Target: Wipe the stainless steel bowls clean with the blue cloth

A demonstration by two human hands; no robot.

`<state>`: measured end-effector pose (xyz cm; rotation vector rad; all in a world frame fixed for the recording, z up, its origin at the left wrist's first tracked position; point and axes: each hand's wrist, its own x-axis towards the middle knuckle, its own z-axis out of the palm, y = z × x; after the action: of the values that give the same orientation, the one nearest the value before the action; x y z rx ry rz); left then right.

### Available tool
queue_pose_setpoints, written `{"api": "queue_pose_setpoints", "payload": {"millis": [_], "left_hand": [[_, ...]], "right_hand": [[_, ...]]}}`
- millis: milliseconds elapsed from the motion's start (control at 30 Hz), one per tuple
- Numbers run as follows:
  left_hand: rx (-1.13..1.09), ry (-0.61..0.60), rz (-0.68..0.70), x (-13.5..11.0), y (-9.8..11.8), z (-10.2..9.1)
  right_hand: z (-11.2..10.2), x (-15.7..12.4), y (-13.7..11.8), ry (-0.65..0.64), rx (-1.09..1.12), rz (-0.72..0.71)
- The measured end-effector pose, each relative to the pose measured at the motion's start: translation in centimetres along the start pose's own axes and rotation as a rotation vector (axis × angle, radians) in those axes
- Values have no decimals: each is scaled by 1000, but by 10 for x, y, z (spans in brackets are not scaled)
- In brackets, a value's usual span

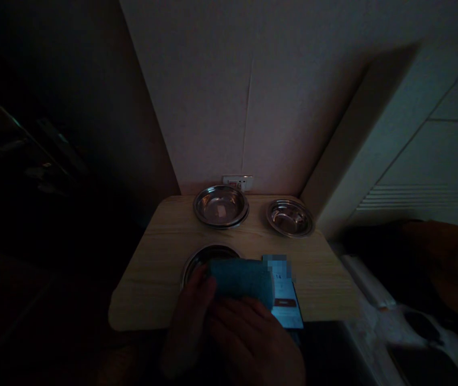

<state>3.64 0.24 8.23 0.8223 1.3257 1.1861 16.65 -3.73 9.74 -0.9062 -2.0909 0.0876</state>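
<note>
The room is dim. My left hand [189, 316] and my right hand [253, 338] are together at the near edge of a small wooden table [152, 268]. Both grip a folded teal cloth [241, 276], my left thumb on its left end and my right fingers curled under its near edge. The cloth hangs over a steel plate [199, 257], most of which it hides. A lit phone [287, 300] lies just right of the cloth, partly under it.
Two more steel plates stand at the back of the table: a stacked one [221, 206] and a smaller one [290, 217]. A wall socket [237, 182] sits behind them. A white cabinet [414, 161] rises on the right, dark clutter on the left.
</note>
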Motion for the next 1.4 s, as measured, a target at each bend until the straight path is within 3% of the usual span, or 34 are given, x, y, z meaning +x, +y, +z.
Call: {"api": "queue_pose_setpoints", "payload": {"millis": [100, 200, 267, 333, 400, 467, 533, 600, 700, 867, 967, 1067, 1167, 1267, 1400], "left_hand": [[59, -18, -62, 1, 3, -2], [70, -89, -117, 0, 5, 1], [71, -146, -127, -3, 6, 5], [111, -187, -107, -5, 6, 8], [225, -191, -31, -4, 4, 7], [413, -154, 108, -1, -2, -1], [648, -133, 288, 2, -10, -12], [864, -219, 544, 5, -20, -23], [1101, -354, 771, 6, -32, -30], [1275, -501, 788, 4, -33, -25], [1257, -528, 768, 3, -32, -26], [1243, -533, 734, 4, -34, -30], [1123, -425, 663, 6, -29, -33], [893, -186, 455, 7, -13, -34], [628, -16, 172, 0, 11, -31]], "right_hand": [[-14, 1, 11, 56, 112, 31], [-31, 3, 34, 132, 201, 384], [-35, 3, 50, 14, 388, 579], [-34, 0, 61, -192, 597, 692], [-31, -7, 67, -289, 703, 788], [-33, -18, 69, -218, 714, 918], [-40, -31, 72, -51, 704, 1089], [-48, -43, 77, 143, 698, 1259], [-55, -57, 85, 334, 723, 1400], [-43, -66, 89, 460, 743, 1418], [-33, -68, 89, 533, 804, 1463], [-33, -68, 87, 520, 794, 1459], [-39, -64, 83, 494, 632, 1405], [-43, -56, 75, 494, 465, 1320], [-34, -43, 58, 441, 136, 1028]]}}
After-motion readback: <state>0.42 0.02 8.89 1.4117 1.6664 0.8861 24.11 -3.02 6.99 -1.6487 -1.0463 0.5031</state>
